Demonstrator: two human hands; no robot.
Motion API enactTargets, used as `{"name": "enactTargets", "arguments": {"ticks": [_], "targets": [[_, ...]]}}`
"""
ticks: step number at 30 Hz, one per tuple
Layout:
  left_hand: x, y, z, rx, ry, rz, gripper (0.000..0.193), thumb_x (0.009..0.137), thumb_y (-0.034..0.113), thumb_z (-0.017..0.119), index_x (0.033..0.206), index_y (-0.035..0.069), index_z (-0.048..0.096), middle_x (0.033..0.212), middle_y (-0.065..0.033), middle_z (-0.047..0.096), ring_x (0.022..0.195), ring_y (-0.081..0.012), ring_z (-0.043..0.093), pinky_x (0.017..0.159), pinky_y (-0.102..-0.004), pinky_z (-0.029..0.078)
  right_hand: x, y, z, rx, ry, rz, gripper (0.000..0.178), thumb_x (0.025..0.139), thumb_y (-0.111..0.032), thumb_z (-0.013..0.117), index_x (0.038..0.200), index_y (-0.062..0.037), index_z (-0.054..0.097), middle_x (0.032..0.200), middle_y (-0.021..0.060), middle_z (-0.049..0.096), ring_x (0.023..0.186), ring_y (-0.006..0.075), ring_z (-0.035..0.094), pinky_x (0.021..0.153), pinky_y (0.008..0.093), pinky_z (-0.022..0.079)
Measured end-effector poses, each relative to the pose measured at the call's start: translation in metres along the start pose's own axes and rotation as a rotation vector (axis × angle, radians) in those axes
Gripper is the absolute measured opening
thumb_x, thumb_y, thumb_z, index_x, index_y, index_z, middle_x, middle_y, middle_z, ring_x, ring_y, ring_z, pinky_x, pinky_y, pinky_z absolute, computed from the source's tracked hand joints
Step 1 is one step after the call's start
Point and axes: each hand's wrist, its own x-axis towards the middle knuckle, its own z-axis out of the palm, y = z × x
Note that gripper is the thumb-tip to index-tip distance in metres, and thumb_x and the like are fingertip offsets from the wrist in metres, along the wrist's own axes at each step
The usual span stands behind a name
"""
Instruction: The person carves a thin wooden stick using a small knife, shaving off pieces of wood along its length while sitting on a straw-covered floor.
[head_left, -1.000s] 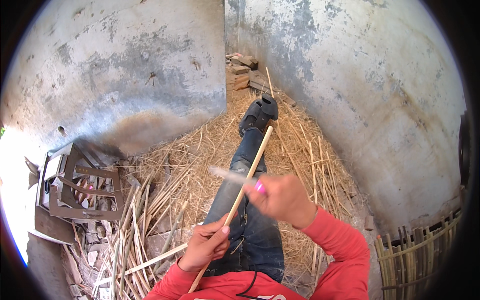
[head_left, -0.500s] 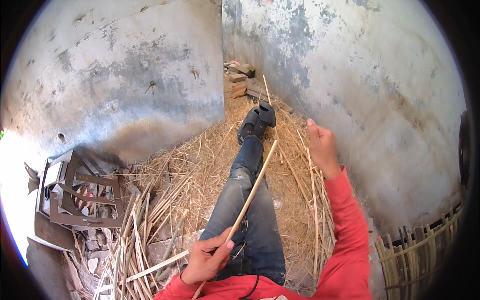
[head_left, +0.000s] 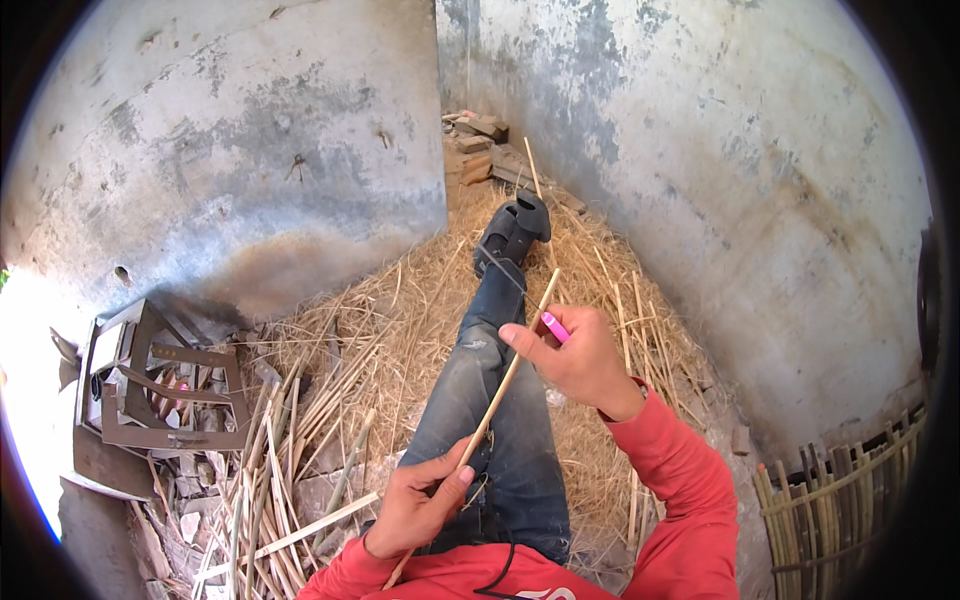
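Note:
My left hand (head_left: pixel 420 500) is closed around a long pale bamboo strip (head_left: pixel 510 375), which slants up and away over my legs. The strip's lower end runs back past my wrist toward my red shirt. In my right hand (head_left: pixel 580 360) is a knife with a pink handle (head_left: pixel 555 327), gripped in curled fingers. Its thin grey blade, partly blurred, reaches up and left across the strip near its far end. The right thumb points toward the strip; whether it touches cannot be made out.
My outstretched legs in jeans (head_left: pixel 470 400) end in black clogs (head_left: pixel 512 232). Shavings (head_left: pixel 590 440) cover the floor around them. Bamboo strips (head_left: pixel 265 480) pile at the left beside a brown frame (head_left: pixel 175 400). Bricks (head_left: pixel 478 150) lie in the wall corner, and a slatted bamboo panel (head_left: pixel 840 505) stands at right.
My right hand has come down and left from beside the wall to the strip's upper part. The pink knife handle now shows. The left hand keeps its hold, almost unmoved.

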Motion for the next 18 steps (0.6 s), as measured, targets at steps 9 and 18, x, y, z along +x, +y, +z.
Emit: {"name": "enactTargets", "arguments": {"ticks": [9,18], "targets": [[-0.014,-0.033,-0.033,-0.248,-0.311,-0.127,0.052,0.107,0.007,0.051,0.157,0.005,0.039,0.073,-0.0019,0.051,0.061,-0.0093,0.047,0.055,-0.0234,0.039,0.051,0.077,-0.043,0.138,0.370,0.017,0.042,0.102,-0.031,0.064,0.071,-0.0027,0.061,0.057,-0.0075,0.042,0.055,0.0059,0.035,0.050,0.0299,0.030],[-0.025,-0.046,-0.061,-0.550,-0.423,-0.368,0.048,0.112,0.017,0.040,0.158,0.004,0.035,0.067,0.0041,0.027,0.054,-0.0069,0.025,0.051,-0.0235,0.025,0.058,0.093,-0.083,0.099,0.455,-0.095,0.050,0.107,-0.039,0.055,0.072,-0.0029,0.059,0.058,-0.0053,0.041,0.057,0.0078,0.036,0.053,0.0318,0.032]]}}
